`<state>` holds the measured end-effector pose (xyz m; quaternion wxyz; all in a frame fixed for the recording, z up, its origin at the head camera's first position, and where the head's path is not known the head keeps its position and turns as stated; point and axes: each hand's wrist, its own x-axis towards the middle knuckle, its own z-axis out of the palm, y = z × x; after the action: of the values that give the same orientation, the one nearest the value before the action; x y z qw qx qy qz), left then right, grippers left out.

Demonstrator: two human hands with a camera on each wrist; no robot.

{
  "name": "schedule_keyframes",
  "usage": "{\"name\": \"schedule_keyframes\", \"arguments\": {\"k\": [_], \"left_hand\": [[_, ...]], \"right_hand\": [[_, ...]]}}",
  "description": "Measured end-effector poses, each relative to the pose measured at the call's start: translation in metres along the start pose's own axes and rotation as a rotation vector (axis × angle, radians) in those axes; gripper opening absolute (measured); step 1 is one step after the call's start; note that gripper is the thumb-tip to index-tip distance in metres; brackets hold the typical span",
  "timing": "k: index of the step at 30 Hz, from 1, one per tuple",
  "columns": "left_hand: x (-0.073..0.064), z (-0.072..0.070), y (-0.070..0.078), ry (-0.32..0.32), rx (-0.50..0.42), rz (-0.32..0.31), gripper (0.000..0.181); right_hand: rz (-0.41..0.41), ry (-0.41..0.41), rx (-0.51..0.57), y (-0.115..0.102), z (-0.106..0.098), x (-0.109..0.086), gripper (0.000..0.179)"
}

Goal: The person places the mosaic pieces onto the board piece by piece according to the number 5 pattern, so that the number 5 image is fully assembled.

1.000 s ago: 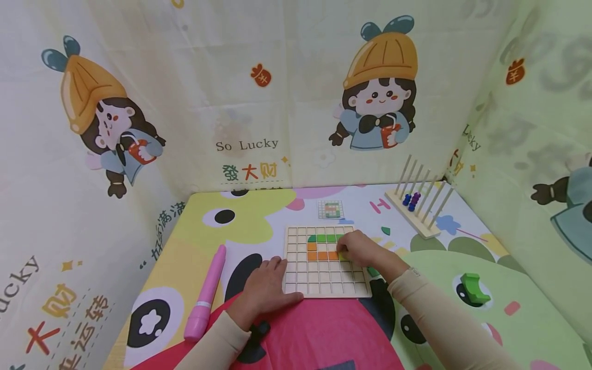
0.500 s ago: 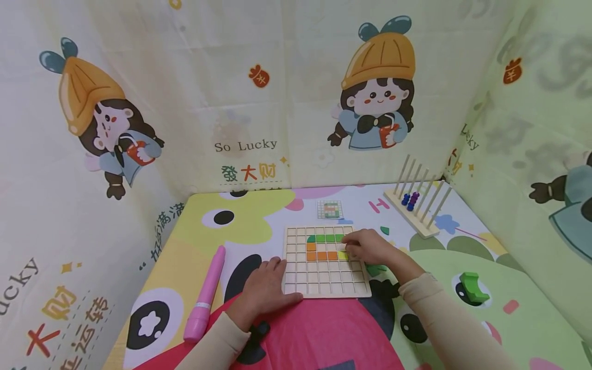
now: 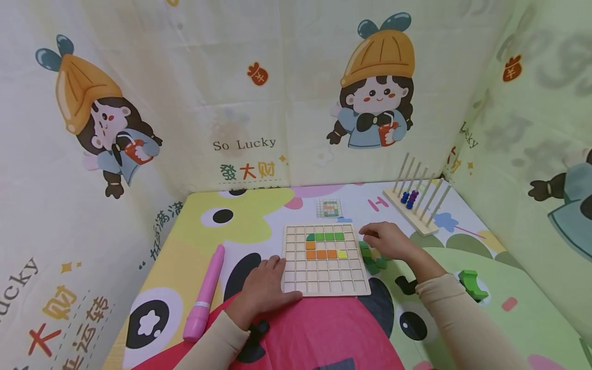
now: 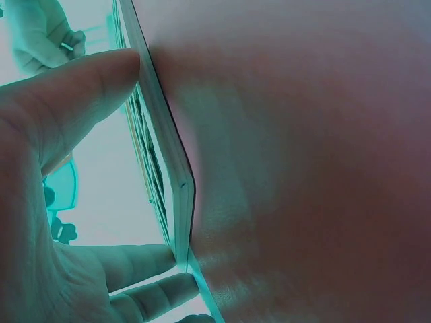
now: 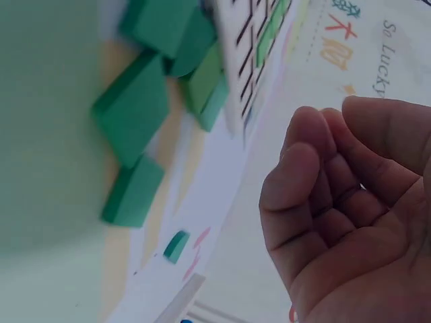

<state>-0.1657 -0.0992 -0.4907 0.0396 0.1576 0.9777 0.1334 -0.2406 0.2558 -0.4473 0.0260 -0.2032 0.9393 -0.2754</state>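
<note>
1 gridded wooden board [image 3: 324, 280] is laid on the tablecloth [image 3: 347, 334], its near L corner touched by the L hand [image 3: 265, 285], fingers spread at the L side, thumb along the near edge. 9 pcs are set in the grid: 4 green tiles [image 3: 330, 237] (1 darker & rounded), 4 orange tiles [image 3: 321, 254], 1 yellow tile [image 3: 342, 254]. The R hand [image 3: 388, 240] is held just off the board's R edge, fingers loosely bent, thumb near their tips, nothing seen gripped. Approx. 6 loose green blocks [image 5: 135, 111] are bunched beside the board; 1 small green pc [image 5: 176, 247] is seen apart. Beyond are placed 1 patterned card [image 3: 329, 208] & 1 peg rack [image 3: 423, 222] w/ blue & purple beads [image 3: 413, 197] (no. unclear); 1 pink stick [image 3: 203, 295] is set L, 1 green arch block [image 3: 472, 282] R.
</note>
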Motion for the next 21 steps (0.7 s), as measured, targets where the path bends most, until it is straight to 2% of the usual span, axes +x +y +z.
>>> {"name": "schedule_keyframes", "arguments": {"k": [10, 17, 21], "left_hand": [[-0.002, -0.003, 0.0, -0.003, 0.0, 0.001, 0.1], [-0.003, -0.007, 0.001, -0.01, 0.01, -0.008, 0.099], [-0.002, -0.005, 0.002, -0.011, -0.004, 0.0, 0.1]], "right_hand": [[0.03, -0.021, -0.106, 0.011, 0.007, -0.013, 0.021], [0.042, -0.04, -0.179, 0.013, 0.019, 0.006, 0.034], [0.037, -0.076, -0.24, 0.013, 0.022, 0.013, 0.032]]}}
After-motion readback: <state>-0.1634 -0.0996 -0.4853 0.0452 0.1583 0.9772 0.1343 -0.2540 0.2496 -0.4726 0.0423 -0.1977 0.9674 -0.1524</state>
